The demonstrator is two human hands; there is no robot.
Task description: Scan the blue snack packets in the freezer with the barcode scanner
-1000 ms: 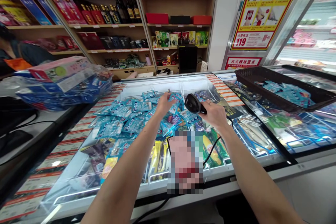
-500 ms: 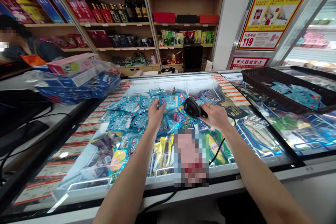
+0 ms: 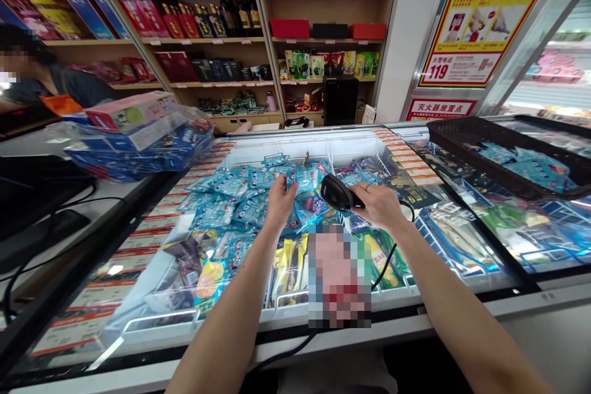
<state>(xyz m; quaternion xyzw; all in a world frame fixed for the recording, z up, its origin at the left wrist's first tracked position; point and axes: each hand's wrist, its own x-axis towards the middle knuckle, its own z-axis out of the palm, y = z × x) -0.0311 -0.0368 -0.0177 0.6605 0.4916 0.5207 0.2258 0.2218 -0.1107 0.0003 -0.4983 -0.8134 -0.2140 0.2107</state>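
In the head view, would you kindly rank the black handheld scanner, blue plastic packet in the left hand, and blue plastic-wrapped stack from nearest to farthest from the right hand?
1. Black handheld scanner: in the grip of the right hand.
2. Blue plastic packet: left of the scanner, in the left hand.
3. Blue plastic-wrapped stack: farthest left.

Black scanner [image 3: 338,193], light-blue packet [image 3: 308,180], dark-brown basket [image 3: 450,138]; label strips [image 3: 405,152] striped orange and white.
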